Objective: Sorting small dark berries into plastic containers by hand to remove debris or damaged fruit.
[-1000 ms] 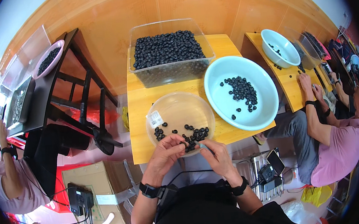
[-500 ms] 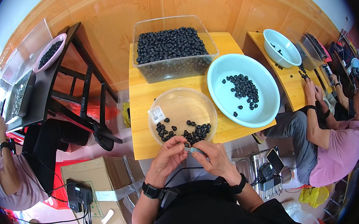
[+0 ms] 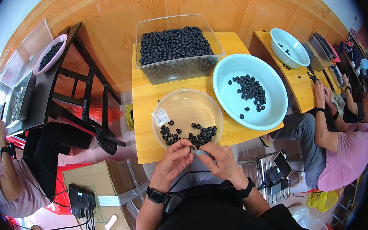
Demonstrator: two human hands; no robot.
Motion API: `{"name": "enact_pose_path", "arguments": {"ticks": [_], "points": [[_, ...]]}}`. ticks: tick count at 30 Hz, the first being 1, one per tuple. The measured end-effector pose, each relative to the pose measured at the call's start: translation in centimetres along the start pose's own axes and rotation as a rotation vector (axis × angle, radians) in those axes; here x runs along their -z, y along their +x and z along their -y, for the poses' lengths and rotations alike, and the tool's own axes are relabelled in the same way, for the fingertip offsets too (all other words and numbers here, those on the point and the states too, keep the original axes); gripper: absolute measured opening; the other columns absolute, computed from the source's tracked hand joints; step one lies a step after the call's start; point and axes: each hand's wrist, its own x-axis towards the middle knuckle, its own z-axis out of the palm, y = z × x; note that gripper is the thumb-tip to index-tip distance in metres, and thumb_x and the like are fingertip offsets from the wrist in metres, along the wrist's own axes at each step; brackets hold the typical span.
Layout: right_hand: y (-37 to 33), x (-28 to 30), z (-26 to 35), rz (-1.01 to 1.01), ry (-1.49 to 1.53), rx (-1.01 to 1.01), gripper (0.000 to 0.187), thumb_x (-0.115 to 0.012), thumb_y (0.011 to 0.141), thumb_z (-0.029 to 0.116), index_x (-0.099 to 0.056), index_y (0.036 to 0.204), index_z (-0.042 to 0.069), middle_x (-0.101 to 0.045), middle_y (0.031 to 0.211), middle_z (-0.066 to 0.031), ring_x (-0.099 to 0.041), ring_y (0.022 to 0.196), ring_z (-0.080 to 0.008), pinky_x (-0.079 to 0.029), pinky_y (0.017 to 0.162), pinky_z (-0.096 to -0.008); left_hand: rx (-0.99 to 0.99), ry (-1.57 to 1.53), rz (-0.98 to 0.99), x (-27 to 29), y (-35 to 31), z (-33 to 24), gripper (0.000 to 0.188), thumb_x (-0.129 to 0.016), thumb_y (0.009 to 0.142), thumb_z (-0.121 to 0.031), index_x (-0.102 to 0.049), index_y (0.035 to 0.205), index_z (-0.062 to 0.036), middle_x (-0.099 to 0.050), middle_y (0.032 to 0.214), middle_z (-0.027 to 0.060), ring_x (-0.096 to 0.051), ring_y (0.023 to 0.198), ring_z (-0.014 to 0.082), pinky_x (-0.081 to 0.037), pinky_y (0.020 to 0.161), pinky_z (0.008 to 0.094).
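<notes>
My left hand (image 3: 171, 163) pinches a small black round part (image 3: 192, 148) between thumb and fingertips, just beyond the near edge of the yellow table (image 3: 148, 131). A small grey flat tool (image 3: 200, 152), perhaps a blade, is held in my right hand (image 3: 220, 159), its tip against or close to the part. Right behind my fingers sits a shallow clear round tray (image 3: 186, 108) with loose black parts (image 3: 206, 134) in its near half. Farther right, a light-blue basin (image 3: 232, 106) holds a cluster of similar parts (image 3: 251, 90).
A clear rectangular bin (image 3: 175, 72) full of black parts stands at the back. Left are a dark table (image 3: 56, 76) and a cardboard box (image 3: 105, 198) with a black device (image 3: 81, 200) on it. People work at both sides; a second light-blue basin (image 3: 291, 58) stands right.
My hands stay in nearly the same place; the right fingers and the grey tool have shifted slightly against the black part. The view has moved a little.
</notes>
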Motion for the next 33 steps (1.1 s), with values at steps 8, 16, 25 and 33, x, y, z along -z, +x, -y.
{"name": "enact_pose_path", "arguments": {"ticks": [8, 16, 25, 33], "points": [[-0.1, 0.0, -0.3, 0.015, -0.004, 0.002, 0.015, -0.064, 0.084, 0.016, -0.062, 0.092, 0.004, -0.061, 0.074, -0.0086, -0.060, 0.054, -0.0251, -0.045, 0.049, -0.0335, 0.001, -0.014, 0.000, -0.1, 0.0, 0.2, 0.014, -0.061, 0.088, -0.004, -0.059, 0.103, -0.0029, -0.065, 0.095, 0.0091, -0.065, 0.078, 0.0131, -0.057, 0.072, 0.0241], [0.2, 0.0, -1.1, 0.033, -0.004, 0.014, 0.014, -0.063, 0.085, 0.017, -0.062, 0.091, 0.004, -0.061, 0.074, -0.0104, -0.060, 0.057, -0.0287, -0.045, 0.050, -0.0352, 0.005, 0.005, 0.014, -0.5, -0.4, -0.1, 0.013, -0.061, 0.088, -0.004, -0.060, 0.100, -0.0027, -0.065, 0.095, 0.0094, -0.065, 0.078, 0.0131, -0.057, 0.071, 0.0242], [0.6, 1.0, -1.7, -0.052, -0.093, -0.070, 0.015, -0.062, 0.086, 0.016, -0.062, 0.088, 0.002, -0.062, 0.074, -0.0128, -0.061, 0.061, -0.0324, -0.046, 0.052, -0.0362, -0.056, 0.046, -0.009, -1.0, -1.1, -1.8, 0.012, -0.060, 0.088, -0.002, -0.060, 0.100, -0.0040, -0.066, 0.094, 0.0093, -0.065, 0.080, 0.0133, -0.057, 0.072, 0.0255], [0.7, 0.2, 0.6, 0.016, 0.004, 0.029, 0.015, -0.064, 0.084, 0.015, -0.062, 0.092, 0.002, -0.061, 0.073, -0.0103, -0.060, 0.056, -0.0262, -0.045, 0.051, -0.0330, -0.052, 0.002, -0.061, -1.0, -0.7, -0.7, 0.013, -0.061, 0.088, -0.004, -0.060, 0.101, -0.0049, -0.065, 0.093, 0.0074, -0.066, 0.080, 0.0133, -0.057, 0.072, 0.0252]]}}
